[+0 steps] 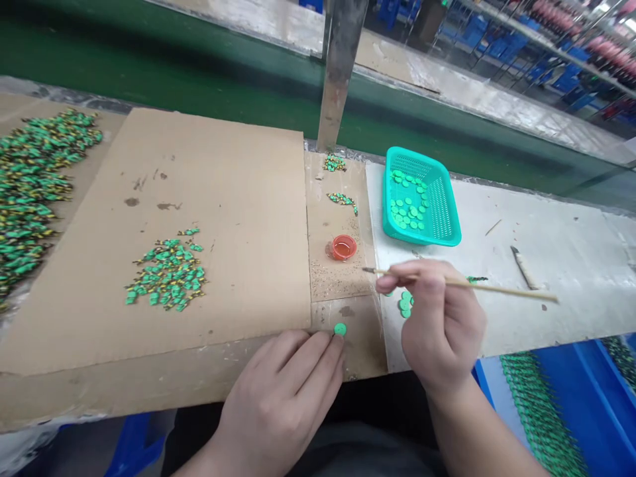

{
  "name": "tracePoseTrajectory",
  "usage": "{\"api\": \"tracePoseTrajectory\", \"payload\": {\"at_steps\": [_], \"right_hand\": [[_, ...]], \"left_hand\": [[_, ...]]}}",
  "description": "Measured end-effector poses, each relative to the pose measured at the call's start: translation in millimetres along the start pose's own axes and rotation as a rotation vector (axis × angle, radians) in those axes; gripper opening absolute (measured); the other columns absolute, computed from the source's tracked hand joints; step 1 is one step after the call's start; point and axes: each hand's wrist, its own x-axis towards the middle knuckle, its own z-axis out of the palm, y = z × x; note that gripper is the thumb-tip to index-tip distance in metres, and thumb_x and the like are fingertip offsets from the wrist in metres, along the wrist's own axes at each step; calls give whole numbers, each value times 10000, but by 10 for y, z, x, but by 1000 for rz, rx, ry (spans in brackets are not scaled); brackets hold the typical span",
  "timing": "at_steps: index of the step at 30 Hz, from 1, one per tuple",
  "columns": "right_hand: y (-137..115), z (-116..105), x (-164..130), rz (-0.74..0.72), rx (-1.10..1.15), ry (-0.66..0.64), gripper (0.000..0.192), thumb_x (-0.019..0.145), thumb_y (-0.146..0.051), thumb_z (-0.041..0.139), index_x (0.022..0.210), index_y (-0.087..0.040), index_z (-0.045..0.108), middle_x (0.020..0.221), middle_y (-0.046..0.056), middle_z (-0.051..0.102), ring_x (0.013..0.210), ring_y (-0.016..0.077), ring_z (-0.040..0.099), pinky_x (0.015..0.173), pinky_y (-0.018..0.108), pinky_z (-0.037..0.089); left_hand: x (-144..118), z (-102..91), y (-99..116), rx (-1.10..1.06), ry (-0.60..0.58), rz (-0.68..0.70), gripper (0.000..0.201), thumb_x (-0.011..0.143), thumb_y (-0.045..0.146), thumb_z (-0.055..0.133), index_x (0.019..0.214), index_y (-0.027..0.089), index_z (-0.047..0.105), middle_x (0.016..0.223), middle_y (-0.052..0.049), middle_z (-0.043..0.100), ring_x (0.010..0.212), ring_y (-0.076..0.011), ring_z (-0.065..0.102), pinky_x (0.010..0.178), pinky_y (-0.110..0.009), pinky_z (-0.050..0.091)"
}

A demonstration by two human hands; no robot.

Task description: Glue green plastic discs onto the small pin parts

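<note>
A person seen from above sits at a long workbench, with a small red cup [342, 257] of clear liquid near the middle. The two hands are apart. The right hand [442, 318], nearer and to the right of the cup, is closed around a thin paintbrush [501, 289]; its dark tip points left, just beside the cup but not touching it. The left hand [293, 391], nearer than the cup, has its fingertips bunched at the edge of a round green disc [340, 328] (whether they pinch it cannot be told). That disc lies directly on the near side of the cup.

Beyond and right of the cup stands a turquoise perforated basket [444, 199] holding more discs. A few loose discs [406, 303] lie nearer, partly behind the right hand. Left of the cup, a cardboard sheet [238, 199] bears a pile of small green, yellow and black pieces [166, 275]; a larger heap [40, 179] lies farther left.
</note>
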Motion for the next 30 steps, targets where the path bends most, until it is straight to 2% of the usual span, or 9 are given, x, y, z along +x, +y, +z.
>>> {"api": "tracePoseTrajectory", "payload": {"at_steps": [2, 4, 7, 16, 24, 30], "right_hand": [[59, 72, 201, -6, -37, -15, 205, 1182, -289, 574, 1089, -245, 750, 944, 17, 772, 820, 173, 781, 764, 351, 654], [122, 156, 360, -44, -83, -47, 172, 1156, -310, 630, 1008, -249, 693, 856, -12, 742, 727, 156, 749, 695, 322, 610], [199, 267, 486, -123, -129, -104, 240, 1149, -327, 636, 921, -254, 614, 738, -39, 690, 622, 141, 684, 604, 293, 523], [306, 364, 525, -145, -146, -193, 325, 1162, -315, 589, 847, -249, 546, 730, -42, 634, 617, 128, 614, 618, 271, 473], [326, 378, 536, -119, -164, -188, 320, 1151, -341, 599, 848, -253, 546, 712, -39, 641, 604, 134, 601, 614, 277, 459], [339, 382, 518, -95, -170, -180, 307, 1149, -360, 593, 864, -251, 563, 735, -38, 646, 631, 135, 621, 632, 273, 477]], "left_hand": [[6, 3, -5, 8, 7, 19, 130, 1081, 60, 670, 1182, 76, 750, 1129, -60, 808, 958, -227, 722, 810, -423, 582], [10, 5, -7, 3, 19, 15, 137, 1099, 64, 637, 1166, 85, 754, 1115, -53, 809, 958, -221, 731, 810, -421, 585], [7, 10, -10, -2, 16, 13, 175, 1120, 69, 588, 1140, 105, 758, 1100, -48, 813, 961, -212, 755, 803, -415, 590], [14, -12, -20, 7, 3, 25, 291, 1142, 77, 492, 1074, 142, 768, 1066, -44, 814, 940, -212, 769, 744, -399, 591], [13, -10, -19, 7, 26, 16, 242, 1133, 75, 530, 1092, 131, 762, 1050, -30, 812, 942, -206, 773, 746, -402, 588], [18, 8, -33, 12, 9, 17, 290, 1140, 83, 495, 1061, 154, 765, 1054, -29, 811, 932, -203, 766, 737, -399, 596]]}}
